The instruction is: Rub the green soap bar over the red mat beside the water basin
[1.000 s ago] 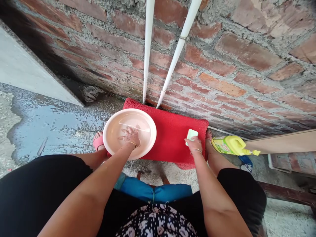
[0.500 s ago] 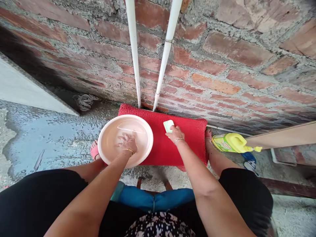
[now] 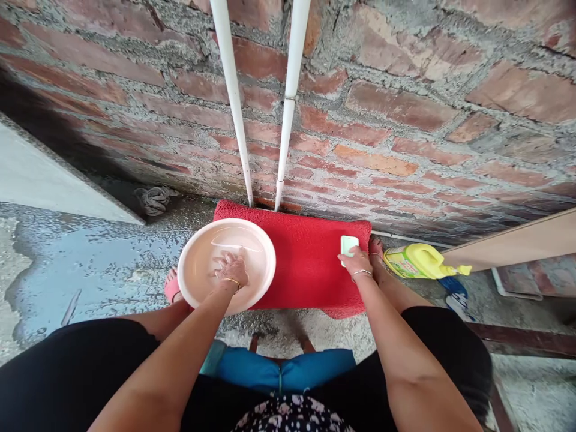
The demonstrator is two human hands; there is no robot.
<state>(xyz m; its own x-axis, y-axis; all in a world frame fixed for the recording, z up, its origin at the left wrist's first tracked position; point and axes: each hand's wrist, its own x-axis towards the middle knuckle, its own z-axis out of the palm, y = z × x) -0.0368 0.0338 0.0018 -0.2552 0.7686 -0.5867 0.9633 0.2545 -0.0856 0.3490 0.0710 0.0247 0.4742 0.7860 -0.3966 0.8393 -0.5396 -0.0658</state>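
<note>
My left hand (image 3: 233, 270) dips into a pale pink basin (image 3: 184, 258) of water, fingers spread and holding nothing. The basin rests on the left end of a red mat (image 3: 306, 264), its rim reaching past the mat's edge. My right hand (image 3: 359, 262) grips a small pale green block (image 3: 349, 243) with rounded corners. It presses or hovers at the mat's right end; whether the block touches the fabric I cannot tell. The block's underside is hidden, so its exact kind does not show.
A yellow bottle (image 3: 416, 260) lies beside my right foot. Two white pipes (image 3: 288, 120) run down the brick wall (image 3: 382, 108) behind the mat. A crumpled rag (image 3: 155, 199) lies on the wet floor (image 3: 112, 252) at left. Blue slippers (image 3: 453, 288) sit at right.
My right hand has slid to the right along the mat with the pale green block. My left hand has stayed in the basin. The view has shifted slightly.
</note>
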